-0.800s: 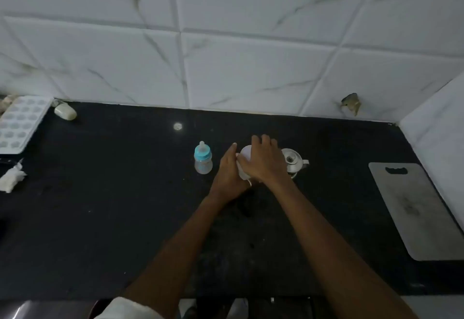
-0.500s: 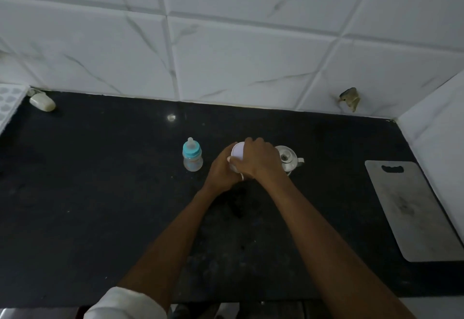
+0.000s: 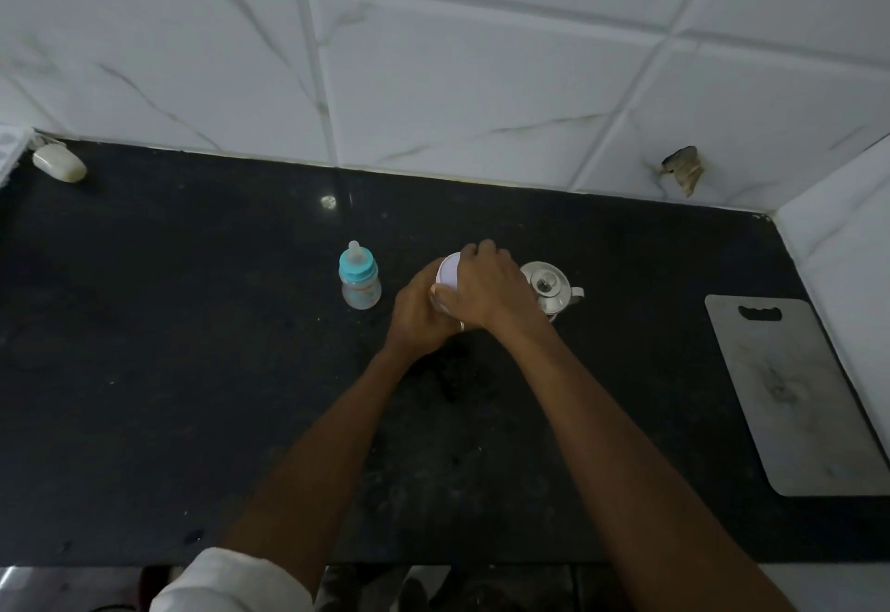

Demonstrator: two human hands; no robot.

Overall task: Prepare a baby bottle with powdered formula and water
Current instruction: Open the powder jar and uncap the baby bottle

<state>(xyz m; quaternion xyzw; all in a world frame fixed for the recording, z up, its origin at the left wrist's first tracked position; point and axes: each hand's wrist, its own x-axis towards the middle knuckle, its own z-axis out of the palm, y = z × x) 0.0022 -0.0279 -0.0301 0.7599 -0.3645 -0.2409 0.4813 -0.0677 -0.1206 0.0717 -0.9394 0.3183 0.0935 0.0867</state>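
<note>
A small baby bottle point(image 3: 359, 284) with a blue collar and clear teat stands upright on the black counter point(image 3: 192, 370). To its right stands a round white container point(image 3: 449, 270), mostly covered by my hands. My left hand point(image 3: 416, 310) grips its side from the left. Over its white lid my right hand point(image 3: 486, 286) curls, fingers wrapped round the rim. A small steel lidded kettle point(image 3: 549, 291) sits just right of my right hand.
A grey cutting board point(image 3: 799, 394) lies at the counter's right end beside the side wall. A pale bar of soap point(image 3: 59, 165) sits at the back left by the tiled wall. The counter's front edge runs along the bottom.
Both hands stay on the white container; my right hand has shifted further over the lid. The view has moved right and down, so the tray at the left is nearly out of sight.
</note>
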